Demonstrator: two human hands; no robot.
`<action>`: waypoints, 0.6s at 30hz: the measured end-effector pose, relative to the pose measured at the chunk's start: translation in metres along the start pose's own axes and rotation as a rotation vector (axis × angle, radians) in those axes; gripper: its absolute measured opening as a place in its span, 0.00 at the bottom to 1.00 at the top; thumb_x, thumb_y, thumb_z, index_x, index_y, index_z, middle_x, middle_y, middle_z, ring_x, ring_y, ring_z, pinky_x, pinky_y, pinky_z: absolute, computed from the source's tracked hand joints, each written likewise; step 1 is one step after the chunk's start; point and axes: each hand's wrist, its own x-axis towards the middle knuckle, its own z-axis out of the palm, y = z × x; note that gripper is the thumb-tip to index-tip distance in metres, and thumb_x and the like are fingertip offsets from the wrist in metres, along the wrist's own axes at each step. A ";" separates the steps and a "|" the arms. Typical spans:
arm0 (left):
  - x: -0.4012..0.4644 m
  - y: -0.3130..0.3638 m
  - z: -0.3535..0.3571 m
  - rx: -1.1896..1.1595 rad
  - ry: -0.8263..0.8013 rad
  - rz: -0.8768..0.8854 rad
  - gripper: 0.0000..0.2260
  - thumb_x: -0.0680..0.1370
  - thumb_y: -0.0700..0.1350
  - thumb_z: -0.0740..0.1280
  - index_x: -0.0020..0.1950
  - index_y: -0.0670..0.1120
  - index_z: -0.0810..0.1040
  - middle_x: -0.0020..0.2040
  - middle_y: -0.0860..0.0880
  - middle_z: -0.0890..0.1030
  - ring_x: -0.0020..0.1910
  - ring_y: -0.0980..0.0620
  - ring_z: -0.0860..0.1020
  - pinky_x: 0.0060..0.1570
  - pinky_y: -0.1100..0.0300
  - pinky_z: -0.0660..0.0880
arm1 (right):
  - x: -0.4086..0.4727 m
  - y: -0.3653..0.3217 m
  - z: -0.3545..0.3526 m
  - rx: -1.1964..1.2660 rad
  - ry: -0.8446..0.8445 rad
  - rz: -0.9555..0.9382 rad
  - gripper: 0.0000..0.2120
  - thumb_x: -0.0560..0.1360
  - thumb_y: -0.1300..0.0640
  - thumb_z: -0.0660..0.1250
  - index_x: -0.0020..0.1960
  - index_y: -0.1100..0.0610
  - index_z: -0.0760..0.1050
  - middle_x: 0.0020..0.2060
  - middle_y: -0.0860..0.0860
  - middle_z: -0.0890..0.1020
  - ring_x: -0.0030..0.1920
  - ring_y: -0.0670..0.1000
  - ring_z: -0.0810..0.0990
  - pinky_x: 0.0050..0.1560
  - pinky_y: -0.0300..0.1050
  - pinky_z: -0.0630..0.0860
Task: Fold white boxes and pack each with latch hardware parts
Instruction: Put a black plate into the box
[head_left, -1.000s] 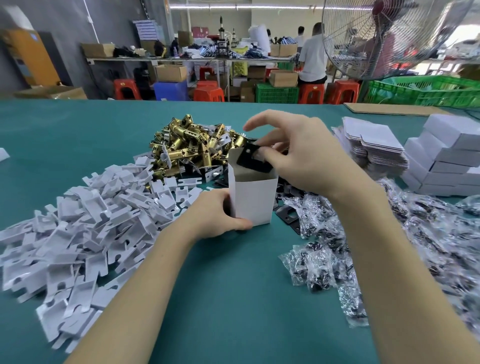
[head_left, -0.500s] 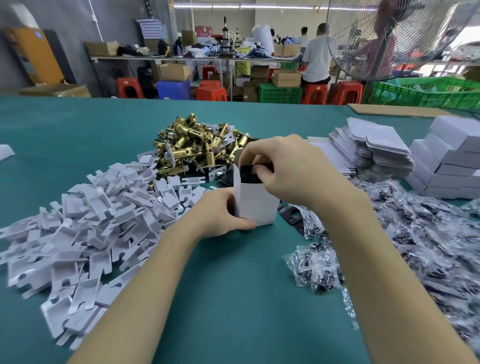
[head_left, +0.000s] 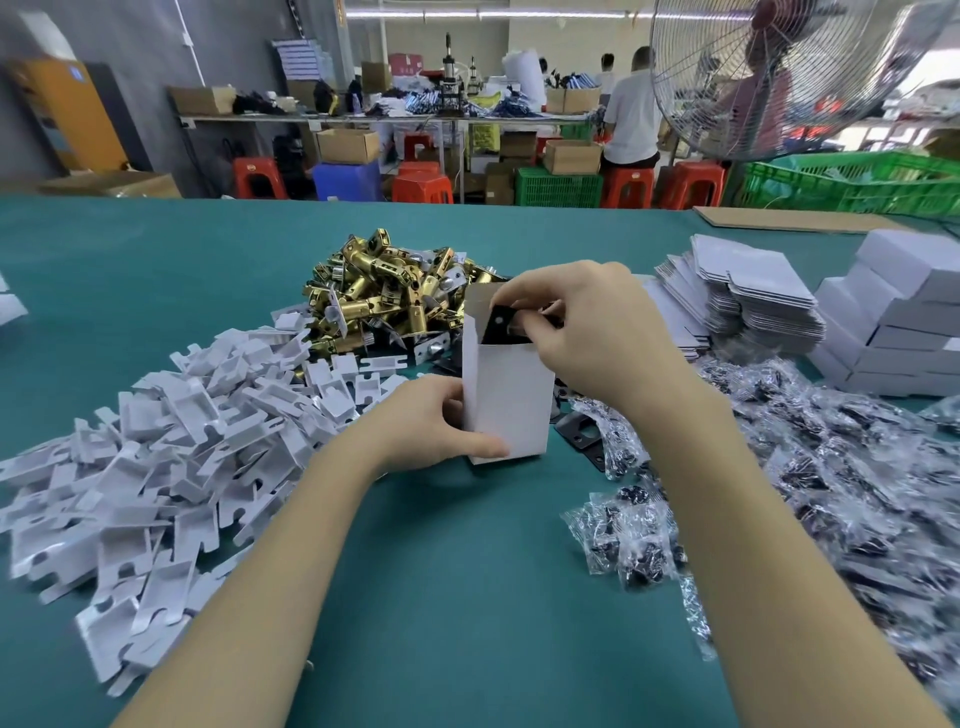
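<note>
White box (head_left: 506, 395) upright mid-table, mouth open. Black plate (head_left: 501, 325) half in, tilted. Risk: it snags on the rim and tips the box toward 12 o'clock, into the brass latches (head_left: 379, 291). Right hand (head_left: 587, 332) pinches the plate from above; left hand (head_left: 436, 431) grips the box base at 9 o'clock.

Packing workshop — bulk brass latches (head_left: 384, 291), stacked white boxes (head_left: 904, 317), workbenches (head_left: 363, 118), crates (head_left: 558, 186).

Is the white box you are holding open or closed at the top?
Open: the white box stands upright, and the right hand pushes a black plate into it.
</note>
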 end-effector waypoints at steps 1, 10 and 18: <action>-0.002 0.001 -0.003 -0.013 -0.041 -0.012 0.17 0.70 0.54 0.81 0.56 0.55 0.83 0.50 0.58 0.87 0.50 0.58 0.85 0.59 0.50 0.81 | 0.000 0.004 0.001 0.033 0.010 0.021 0.14 0.78 0.62 0.67 0.56 0.46 0.85 0.49 0.45 0.87 0.49 0.50 0.83 0.51 0.49 0.81; -0.010 0.010 -0.009 -0.017 -0.166 -0.011 0.15 0.74 0.51 0.78 0.59 0.52 0.83 0.53 0.55 0.87 0.55 0.53 0.84 0.63 0.46 0.78 | 0.002 0.018 -0.001 0.197 0.020 0.048 0.12 0.78 0.62 0.68 0.53 0.47 0.83 0.43 0.43 0.85 0.40 0.43 0.80 0.45 0.45 0.79; -0.013 0.012 -0.017 -0.035 -0.236 0.018 0.24 0.77 0.51 0.75 0.69 0.63 0.71 0.57 0.58 0.84 0.51 0.61 0.83 0.47 0.65 0.78 | 0.002 0.018 -0.002 0.128 -0.091 0.032 0.14 0.78 0.62 0.66 0.56 0.46 0.82 0.44 0.42 0.83 0.43 0.46 0.82 0.46 0.44 0.78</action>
